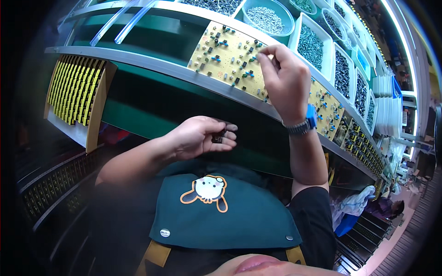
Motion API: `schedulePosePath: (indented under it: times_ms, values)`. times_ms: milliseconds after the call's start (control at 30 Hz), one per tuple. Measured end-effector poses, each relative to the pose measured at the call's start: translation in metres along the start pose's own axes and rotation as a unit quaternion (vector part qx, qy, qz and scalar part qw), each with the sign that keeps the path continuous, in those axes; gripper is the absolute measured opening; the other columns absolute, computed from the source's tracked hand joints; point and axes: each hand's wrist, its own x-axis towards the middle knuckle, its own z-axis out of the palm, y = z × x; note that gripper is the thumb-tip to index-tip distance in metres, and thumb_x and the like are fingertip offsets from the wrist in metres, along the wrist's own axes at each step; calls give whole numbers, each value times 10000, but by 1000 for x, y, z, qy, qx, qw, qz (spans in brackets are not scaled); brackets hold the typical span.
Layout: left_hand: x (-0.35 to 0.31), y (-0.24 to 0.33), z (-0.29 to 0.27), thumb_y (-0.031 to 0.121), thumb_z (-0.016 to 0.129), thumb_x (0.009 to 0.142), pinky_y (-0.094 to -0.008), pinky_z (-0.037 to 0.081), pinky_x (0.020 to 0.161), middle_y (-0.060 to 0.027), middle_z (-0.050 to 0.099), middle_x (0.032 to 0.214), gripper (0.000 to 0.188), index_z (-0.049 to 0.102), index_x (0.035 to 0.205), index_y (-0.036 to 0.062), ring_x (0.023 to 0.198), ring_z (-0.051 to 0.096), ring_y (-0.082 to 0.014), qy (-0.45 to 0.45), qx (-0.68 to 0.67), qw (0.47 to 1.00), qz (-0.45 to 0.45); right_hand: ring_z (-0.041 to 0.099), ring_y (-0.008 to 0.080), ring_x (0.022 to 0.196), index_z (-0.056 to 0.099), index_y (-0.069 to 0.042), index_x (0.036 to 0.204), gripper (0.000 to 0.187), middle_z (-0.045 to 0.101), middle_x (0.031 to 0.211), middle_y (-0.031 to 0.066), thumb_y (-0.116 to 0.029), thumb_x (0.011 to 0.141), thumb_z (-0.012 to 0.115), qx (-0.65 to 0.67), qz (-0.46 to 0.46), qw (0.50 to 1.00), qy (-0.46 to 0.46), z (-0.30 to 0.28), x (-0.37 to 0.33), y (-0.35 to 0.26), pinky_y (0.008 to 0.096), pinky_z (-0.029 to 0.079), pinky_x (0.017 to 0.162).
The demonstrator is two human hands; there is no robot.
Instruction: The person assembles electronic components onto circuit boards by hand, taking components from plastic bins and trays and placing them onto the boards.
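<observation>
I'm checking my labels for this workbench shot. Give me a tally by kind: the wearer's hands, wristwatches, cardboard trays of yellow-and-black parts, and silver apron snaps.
Bare hands: 2 (left hand, right hand)
Blue-cased wristwatch with metal band: 1
Brown cardboard tray of yellow-and-black parts: 1
Round silver snaps on the dark green apron: 2
Total: 6

Toward one o'clock, my right hand [286,76] hides some circuit board [230,62]; any piece it pinches is too small to tell. My left hand [202,135] partly covers dark parts [219,136].
</observation>
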Motion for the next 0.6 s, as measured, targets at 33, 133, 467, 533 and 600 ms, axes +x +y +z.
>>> schedulePosePath:
  times_ms: [33,133,467,533,600]
  values:
    - [4,-3,-10,193,542,1095,-263,625,770,-159,721,992,297,618,1230,-61,876,737,-207,-27,26,999,15,478,114,538,719,-27,898,66,630,695,6,-65,939,683,-44,-33,998,12,3,6,2,268,388,532]
    - [10,-9,-33,160,546,1095,-264,625,783,-165,730,1017,278,629,1236,-65,893,740,-190,-103,101,987,65,512,165,529,722,-41,891,61,653,674,29,-87,921,695,-172,-133,975,44,12,17,9,311,422,541]
    - [3,-6,-36,169,622,1068,-246,619,777,-153,747,1021,280,669,1220,-62,818,725,-156,-100,129,983,88,557,215,548,706,-54,879,72,702,733,61,-123,899,718,-254,-109,961,11,11,18,7,352,462,568]
    - [3,-8,-32,172,631,1063,-246,618,771,-149,747,1006,281,673,1216,-60,806,722,-153,-92,129,982,100,559,216,550,703,-54,878,77,704,735,63,-126,900,718,-266,-103,958,9,12,19,7,353,466,571]
    - [2,-10,-25,178,649,1054,-246,616,759,-140,749,976,283,683,1209,-55,783,714,-147,-75,129,981,123,563,218,553,699,-54,876,86,708,739,67,-134,901,719,-290,-92,953,5,14,20,7,356,472,577]
